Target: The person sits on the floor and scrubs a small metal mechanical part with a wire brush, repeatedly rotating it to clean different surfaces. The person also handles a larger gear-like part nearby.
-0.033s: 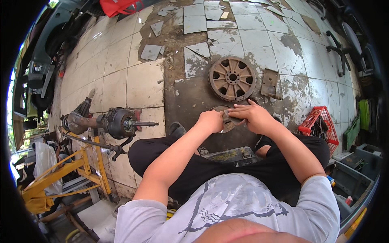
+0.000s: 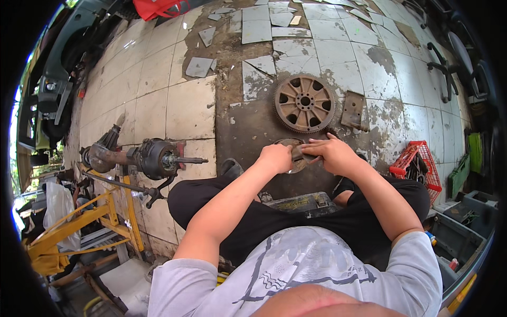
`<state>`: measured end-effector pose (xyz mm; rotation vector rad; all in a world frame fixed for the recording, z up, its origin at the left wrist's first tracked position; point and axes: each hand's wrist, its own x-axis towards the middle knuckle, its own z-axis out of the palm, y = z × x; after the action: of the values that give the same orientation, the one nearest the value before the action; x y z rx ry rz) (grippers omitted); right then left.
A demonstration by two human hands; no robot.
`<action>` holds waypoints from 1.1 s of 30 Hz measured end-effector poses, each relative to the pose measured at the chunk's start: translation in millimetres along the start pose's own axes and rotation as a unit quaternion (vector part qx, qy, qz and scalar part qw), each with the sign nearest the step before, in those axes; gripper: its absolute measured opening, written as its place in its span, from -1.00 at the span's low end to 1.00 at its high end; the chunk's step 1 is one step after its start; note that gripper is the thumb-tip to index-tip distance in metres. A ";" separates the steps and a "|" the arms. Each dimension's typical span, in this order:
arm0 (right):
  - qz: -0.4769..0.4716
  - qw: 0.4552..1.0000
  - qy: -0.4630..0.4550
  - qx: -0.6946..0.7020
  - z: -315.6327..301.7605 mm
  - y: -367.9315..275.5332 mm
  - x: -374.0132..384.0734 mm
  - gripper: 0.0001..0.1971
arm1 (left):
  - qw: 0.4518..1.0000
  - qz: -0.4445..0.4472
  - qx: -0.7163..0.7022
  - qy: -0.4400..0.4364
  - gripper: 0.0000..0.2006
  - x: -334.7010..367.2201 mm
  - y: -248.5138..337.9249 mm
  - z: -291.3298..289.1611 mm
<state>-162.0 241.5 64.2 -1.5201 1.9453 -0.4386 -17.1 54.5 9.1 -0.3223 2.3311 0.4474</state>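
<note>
A disc (image 2: 302, 166) lies on the dark patch of floor (image 2: 244, 124) in front of the seated person, between the knees and partly covered by both hands. Over it is a small grey piece (image 2: 298, 155), its material too small to make out. The left hand (image 2: 275, 158) is curled, its fingertips at the piece's left edge; whether it grips the piece or the disc cannot be told. The right hand (image 2: 334, 153) reaches in from the other side with fingers outstretched against the piece; whether the thumb closes on it cannot be told.

Just beyond the hands a toothed wheel (image 2: 304, 112) lies flat, rusty and spoked, with a metal plate (image 2: 352, 108) to its right. A worn case (image 2: 298, 203) sits between the person's legs. Beside the right knee a red crate (image 2: 434, 177) holds dark items. To the left, an axle (image 2: 103, 158) with a dark drum (image 2: 150, 159) is near a yellow stand (image 2: 74, 231).
</note>
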 end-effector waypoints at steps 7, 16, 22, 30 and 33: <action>-0.024 0.999 0.025 0.025 -5.6 -15.4 -2.8 -0.37 | 1.000 0.002 -0.003 -0.004 -0.46 -6.9 2.5 -4.4; -0.004 0.999 0.018 -0.037 11.0 -4.4 -3.2 -0.39 | 1.000 0.004 -0.003 -0.004 -0.43 1.7 -1.5 4.4; -0.009 0.996 0.050 -0.079 11.7 -0.6 2.4 -0.44 | 1.000 0.007 0.005 0.007 -0.40 -0.9 -0.2 5.0; 0.028 0.997 0.043 -0.066 2.5 -0.1 2.1 -0.41 | 1.000 0.004 0.001 -0.001 -0.37 -1.6 1.0 1.7; 0.019 0.998 0.002 -0.060 5.8 -11.0 -6.2 -0.41 | 1.000 -0.005 0.011 -0.017 -0.37 1.1 0.4 -1.6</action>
<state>-149.1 245.1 68.1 -1.5548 2.0325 -0.3139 -19.0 54.1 9.4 -0.3137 2.2995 0.4201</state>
